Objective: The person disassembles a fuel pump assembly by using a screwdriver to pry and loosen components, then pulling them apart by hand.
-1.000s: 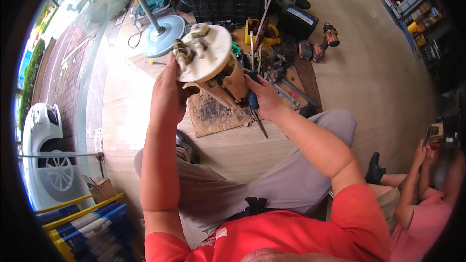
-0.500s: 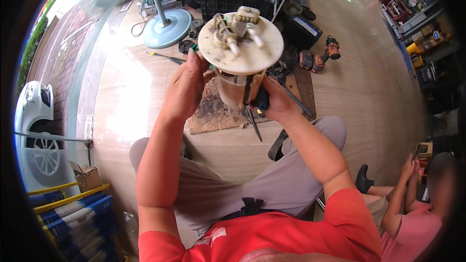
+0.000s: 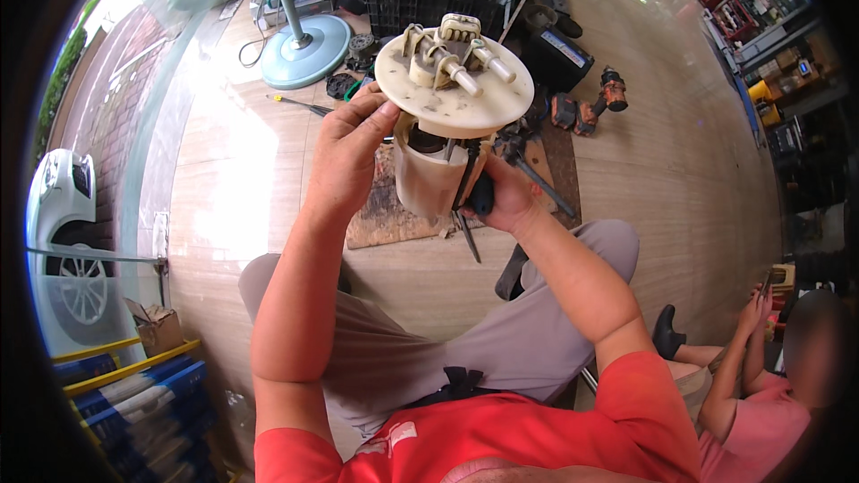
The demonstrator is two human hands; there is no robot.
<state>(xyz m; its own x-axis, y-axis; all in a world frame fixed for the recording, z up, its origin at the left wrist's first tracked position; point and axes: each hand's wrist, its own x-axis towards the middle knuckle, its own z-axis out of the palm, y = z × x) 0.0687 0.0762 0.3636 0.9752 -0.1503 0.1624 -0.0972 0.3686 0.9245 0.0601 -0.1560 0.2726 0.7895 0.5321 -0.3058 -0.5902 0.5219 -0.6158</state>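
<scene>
Held up in front of me is a fuel pump module (image 3: 420, 181), off-white and dirty, with a round flange (image 3: 429, 107) on top carrying hose stubs and a connector block. Its body tilts so the flange leans toward me and right. My left hand (image 3: 356, 134) pinches the flange's left rim between thumb and fingers. Around the lower right of the body my right hand (image 3: 512, 197) is closed; its fingers are partly hidden behind it. A black tool handle (image 3: 483, 193) shows between that palm and the module; its far end is hidden.
Beneath lies a stained board (image 3: 376, 225) with tools and parts. An orange-black cordless drill (image 3: 612, 89), a black battery-like box (image 3: 557, 58) and black crates (image 3: 429, 2) are beyond. A pale blue stand base (image 3: 307, 52) stands far left. Another person (image 3: 752, 411) sits at lower right holding a phone-like object.
The module has shifted slightly right and tilted, opening a view of its inside below the flange. My left hand has moved its grip slightly down the rim.
</scene>
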